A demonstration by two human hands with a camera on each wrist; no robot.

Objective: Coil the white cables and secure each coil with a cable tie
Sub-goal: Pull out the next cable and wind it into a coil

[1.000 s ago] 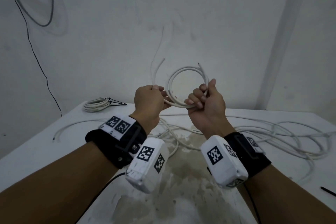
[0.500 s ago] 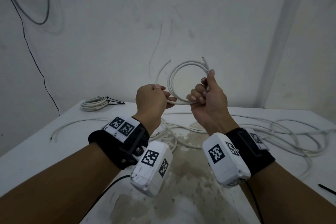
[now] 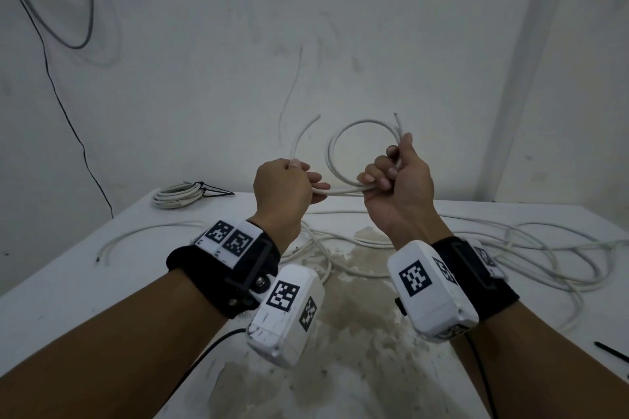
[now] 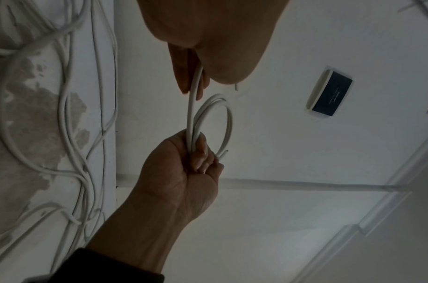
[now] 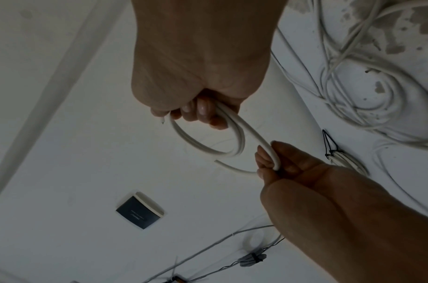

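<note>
Both hands have moved a little apart since the earlier picture, and the loop has shrunk to fewer turns as the cable between them pulls straighter. From the head view, the right hand is curled tight round the white cable coil, which stands up like a ring above the counter. The left hand is also curled round the cable, and its loose end sticks up just beside the ring. The short cable between the hands runs flat, side to side, so the next turn has to go from the left hand over to the right. A tied coil lies far back on the left, and loose cables lie spread on the right. From the left wrist view, the fingers pinch the cable, and the ring hangs just past them in the other hand's fist. From the right wrist view, the fingers are wrapped round the ring, and the left hand sits close by, lower and to the right, holding the tail.
</note>
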